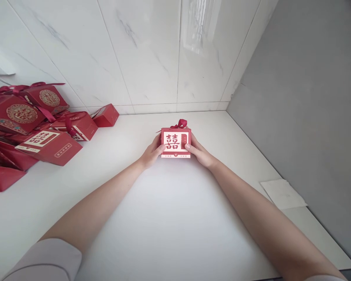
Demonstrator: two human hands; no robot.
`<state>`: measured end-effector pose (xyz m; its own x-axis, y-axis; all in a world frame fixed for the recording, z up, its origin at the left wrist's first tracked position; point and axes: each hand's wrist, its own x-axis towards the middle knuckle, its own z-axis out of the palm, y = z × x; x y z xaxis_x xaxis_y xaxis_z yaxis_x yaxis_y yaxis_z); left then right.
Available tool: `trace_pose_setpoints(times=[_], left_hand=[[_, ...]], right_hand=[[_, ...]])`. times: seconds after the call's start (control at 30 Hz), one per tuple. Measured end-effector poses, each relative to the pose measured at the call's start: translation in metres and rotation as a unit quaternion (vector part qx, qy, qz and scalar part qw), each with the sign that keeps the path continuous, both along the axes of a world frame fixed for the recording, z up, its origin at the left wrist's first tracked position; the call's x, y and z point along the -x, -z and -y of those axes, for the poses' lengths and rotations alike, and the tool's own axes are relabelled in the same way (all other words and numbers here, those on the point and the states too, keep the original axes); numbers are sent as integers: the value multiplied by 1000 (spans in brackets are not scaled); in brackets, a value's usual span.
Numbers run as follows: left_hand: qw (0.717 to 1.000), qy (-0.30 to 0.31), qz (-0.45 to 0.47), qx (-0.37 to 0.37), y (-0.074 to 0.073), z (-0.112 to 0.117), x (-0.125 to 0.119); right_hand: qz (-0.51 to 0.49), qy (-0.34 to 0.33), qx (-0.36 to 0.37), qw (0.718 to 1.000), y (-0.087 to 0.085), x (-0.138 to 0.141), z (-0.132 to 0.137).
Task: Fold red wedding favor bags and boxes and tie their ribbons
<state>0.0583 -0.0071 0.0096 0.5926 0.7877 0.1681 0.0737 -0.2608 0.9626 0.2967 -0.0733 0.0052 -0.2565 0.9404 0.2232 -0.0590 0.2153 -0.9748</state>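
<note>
Between my two hands is a red and white gift box [175, 142] with a printed character on its front and a dark red ribbon bow [181, 123] on top. My left hand [153, 151] grips the box's left side, its thumb on the front face. On the opposite side my right hand [202, 152] is closed the same way, with the thumb over the front's right part. Both hands' other fingers are mostly hidden beside and behind the box. The box is over the white table [175, 210]; whether it touches the surface I cannot tell.
At the left lies a pile of red gift boxes [51, 146], several with ribbons. A white sheet [283, 194] rests by the table's right edge. Marble-patterned tiles [152, 50] rise behind the table, and a grey surface [310, 97] borders it on the right.
</note>
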Motion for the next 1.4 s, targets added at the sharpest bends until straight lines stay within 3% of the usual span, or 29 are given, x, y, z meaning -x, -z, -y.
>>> trace_pose_setpoints(times=[0.2,1.03,1.4], left_hand=[[1000,-2,-10,4,0,0,0],[1000,-5,-15,6,6,-3,3],[1000,-18,-20,10,1,1,1]], right_hand=[[4,34,10,999,4,0,-3],[12,38,11,999,7,-3,-5],[13,40,10,999,6,-3,-4]])
